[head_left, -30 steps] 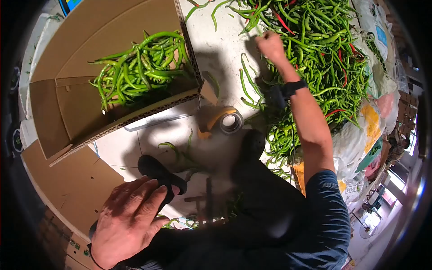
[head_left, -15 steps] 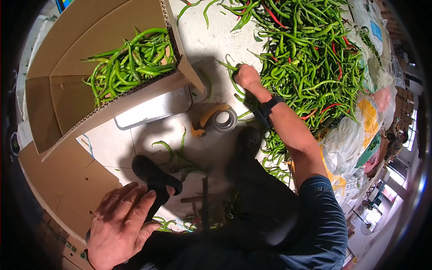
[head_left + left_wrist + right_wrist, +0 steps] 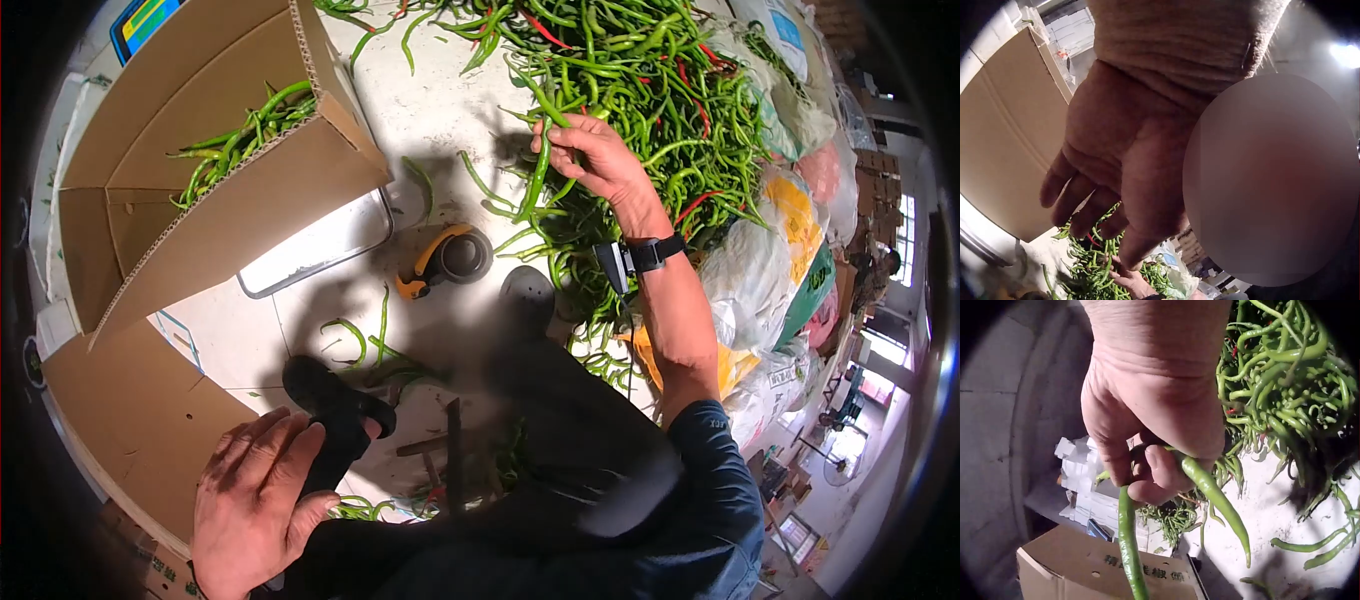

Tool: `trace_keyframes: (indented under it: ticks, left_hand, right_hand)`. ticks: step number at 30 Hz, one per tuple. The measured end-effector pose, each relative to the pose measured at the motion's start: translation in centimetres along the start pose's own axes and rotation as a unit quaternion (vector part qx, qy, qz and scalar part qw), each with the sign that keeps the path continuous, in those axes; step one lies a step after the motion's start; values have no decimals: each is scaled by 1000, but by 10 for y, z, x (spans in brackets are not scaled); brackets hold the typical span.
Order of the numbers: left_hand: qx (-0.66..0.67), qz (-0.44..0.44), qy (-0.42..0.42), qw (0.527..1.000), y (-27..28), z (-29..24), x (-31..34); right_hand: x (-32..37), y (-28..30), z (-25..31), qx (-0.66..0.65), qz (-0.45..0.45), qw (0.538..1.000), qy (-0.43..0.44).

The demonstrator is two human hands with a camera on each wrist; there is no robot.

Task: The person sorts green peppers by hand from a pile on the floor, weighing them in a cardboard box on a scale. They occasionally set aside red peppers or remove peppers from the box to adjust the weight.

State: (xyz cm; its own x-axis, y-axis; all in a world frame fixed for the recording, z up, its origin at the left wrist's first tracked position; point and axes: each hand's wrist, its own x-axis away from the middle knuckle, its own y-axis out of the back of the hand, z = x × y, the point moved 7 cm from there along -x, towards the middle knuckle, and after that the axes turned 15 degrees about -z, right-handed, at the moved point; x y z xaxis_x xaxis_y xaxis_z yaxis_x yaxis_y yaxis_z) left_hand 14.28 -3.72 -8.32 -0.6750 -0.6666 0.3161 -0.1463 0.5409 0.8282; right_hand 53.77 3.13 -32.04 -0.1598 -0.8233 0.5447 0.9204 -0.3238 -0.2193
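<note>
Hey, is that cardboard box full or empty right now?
Partly full: the open cardboard box holds a heap of green peppers at one end; bare cardboard shows at the other.

Glossy peppers (image 3: 1213,494), matt corrugated-cardboard box (image 3: 240,215)

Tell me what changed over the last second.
The right hand drew back to the near edge of the chili pile and now grips a few long green chilies, lifted off the floor. The left hand stayed open beside the black shoe; the cardboard box and tape dispenser kept their places.
</note>
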Motion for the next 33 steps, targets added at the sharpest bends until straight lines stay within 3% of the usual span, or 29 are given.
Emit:
trace_keyframes:
  ticks: [8,16,24,26,27,29,32,33]
  left_hand:
    - [-11,-19,-54,998,-8,-32,3]
    - [8,-6,-57,998,-24,-51,0]
    - [51,-14,-77,996,-22,-61,3]
    - [53,-8,-78,996,-20,-63,8]
    - [54,-13,-76,996,-19,-60,13]
    - [45,-46,-85,994,-17,-54,15]
    - [39,-43,-59,997,-12,-47,17]
    - [42,-43,-58,996,-11,-45,18]
  right_hand:
    - [71,-5,-1,-111,48,992,48]
    - [131,16,-23,-165,-9,983,80]
    - [154,15,-46,-117,-77,989,47]
    - [157,5,-56,89,-128,986,60]
    - [168,-21,-79,267,-112,956,43]
    - [178,-55,-103,368,4,925,89]
    - [174,-49,-139,596,33,782,181]
    - [172,-43,-151,598,34,780,179]
